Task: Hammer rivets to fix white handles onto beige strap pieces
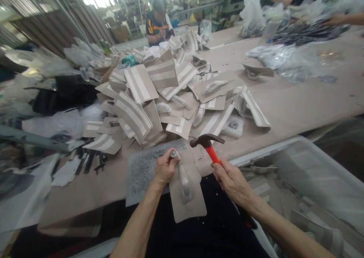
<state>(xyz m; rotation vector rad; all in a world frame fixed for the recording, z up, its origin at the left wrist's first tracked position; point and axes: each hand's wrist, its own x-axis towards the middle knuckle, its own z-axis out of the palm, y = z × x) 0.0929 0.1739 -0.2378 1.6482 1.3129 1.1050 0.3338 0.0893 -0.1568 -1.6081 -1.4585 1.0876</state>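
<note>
My right hand is closed round the red-and-black handle of a claw hammer, its dark head raised above the table edge. In my left hand, thumb and fingers close on a short metal rod with a round top, upright at the far end of a beige panel. That panel carries a handle wrapped in clear plastic and reaches over the table edge above my lap. Under its far part is a scuffed grey mat. Small shiny bits lie right of the panel.
A heap of similar beige panels covers the table ahead. A clear tub with small metal parts stands near the hammer. At right is a large translucent bin with more panels. A co-worker sits across the table; plastic bags lie far right.
</note>
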